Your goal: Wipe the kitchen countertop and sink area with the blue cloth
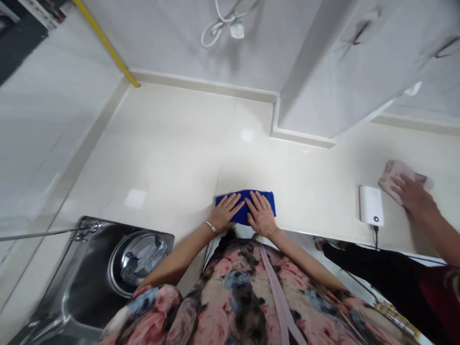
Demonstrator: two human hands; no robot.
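A folded blue cloth [244, 201] lies on the cream countertop [172, 148] close to its front edge. Flat on the left part of the cloth rests my left hand [225, 211], its fingers stretched out; a bracelet is on that wrist. My right hand [261, 213] is spread over the right part, fingers pointing away from me. Both palms press down on the cloth from above, side by side and slightly apart.
A steel sink [89, 282] with a metal basin [118, 263] in it is at left. On the right are a white power bank [371, 206] with a cable and a co-worker's hand [413, 194] on a pink cloth [391, 172]. A wall corner juts out behind.
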